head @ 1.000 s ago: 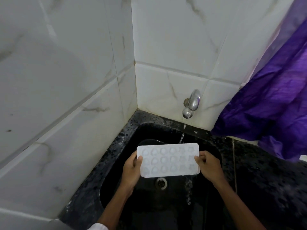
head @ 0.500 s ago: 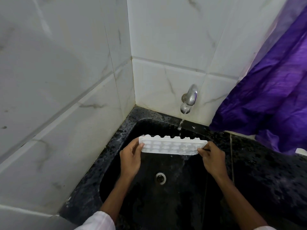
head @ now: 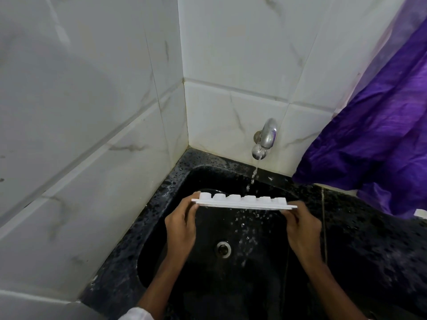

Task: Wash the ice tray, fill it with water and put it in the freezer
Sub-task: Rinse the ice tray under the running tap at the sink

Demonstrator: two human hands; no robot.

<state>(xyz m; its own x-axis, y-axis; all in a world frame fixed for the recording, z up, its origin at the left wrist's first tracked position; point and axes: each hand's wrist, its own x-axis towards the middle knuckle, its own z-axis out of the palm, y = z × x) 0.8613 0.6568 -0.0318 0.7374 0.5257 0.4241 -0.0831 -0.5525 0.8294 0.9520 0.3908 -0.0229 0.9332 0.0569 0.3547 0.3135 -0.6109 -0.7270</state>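
Over the black sink (head: 208,179), I see one white ice tray (head: 242,202) held in the air, almost edge-on to my camera. Its long axis runs left to right, with the right end a touch lower. The cup bottoms stick upward, so the openings face down into the basin. I count six cup bottoms in the row I can see; any rows behind it are hidden by the tray's own edge. Two hands carry it: the left hand (head: 181,224) grasps the left end, fingers curled round the rim, and the right hand (head: 301,227) pinches the right end between thumb and fingers. One chrome tap (head: 266,137) sticks out of the tiled wall (head: 92,112) behind, and one thin stream of water (head: 253,175) falls from it toward the far side of the tray; I cannot tell where it lands. Droplets (head: 245,229) hang below the tray, above the single drain (head: 223,249). Wet speckled table (head: 369,239) surrounds the basin. A purple cloth (head: 381,146) hangs at right, cut off by the frame, and a scrap of white sleeve (head: 135,316) shows at the bottom edge.
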